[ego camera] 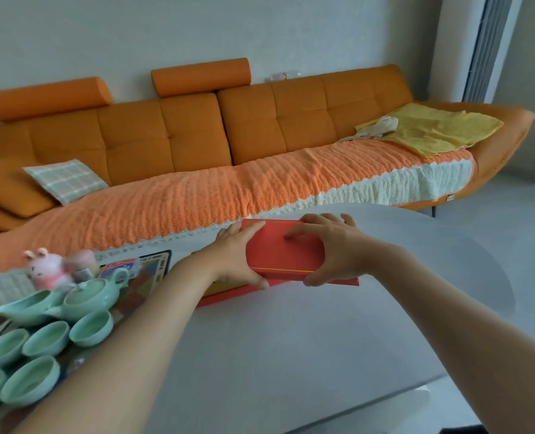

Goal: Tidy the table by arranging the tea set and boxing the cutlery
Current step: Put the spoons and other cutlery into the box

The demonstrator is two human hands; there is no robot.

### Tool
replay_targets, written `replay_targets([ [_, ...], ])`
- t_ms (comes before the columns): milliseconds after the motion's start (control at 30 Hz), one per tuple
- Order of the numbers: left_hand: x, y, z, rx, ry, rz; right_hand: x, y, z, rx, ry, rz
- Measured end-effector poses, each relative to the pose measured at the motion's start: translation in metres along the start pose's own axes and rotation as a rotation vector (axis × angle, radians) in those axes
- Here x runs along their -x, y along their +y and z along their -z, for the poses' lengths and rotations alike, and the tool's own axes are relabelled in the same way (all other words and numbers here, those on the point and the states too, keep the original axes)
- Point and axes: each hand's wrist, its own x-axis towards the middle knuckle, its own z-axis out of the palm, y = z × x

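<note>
Red box (286,255) sits at the far edge of the white table (291,339), just in front of the orange sofa (197,142). Head cam only, so here goes. Both hands are on it: the left grip (238,258) clamps its left end, thumb along the near edge and fingers over the far side. The right grip (332,249) holds the right end the same way, with one finger lying flat on top. A red tray (225,297) with a yellow inside pokes out underneath on the left; can't tell if the box is seated on it. Over on the left of the table, the teal teapot (87,296) and teal cups (45,338) are bunched together, with a pink bunny toy (45,267) just behind.
</note>
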Motion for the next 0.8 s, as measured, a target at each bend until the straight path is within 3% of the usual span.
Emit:
replay_targets([
  [200,0.032,-0.065,0.0,0.077,0.069,0.101,-0.038,-0.046,-0.017,0.028,-0.075,0.077],
  [500,0.042,-0.099,-0.023,0.158,0.105,0.187,-0.081,-0.063,-0.046,0.037,-0.194,0.083],
  [800,0.031,-0.094,-0.034,0.271,0.127,0.198,-0.083,-0.042,-0.05,-0.04,-0.102,0.004],
])
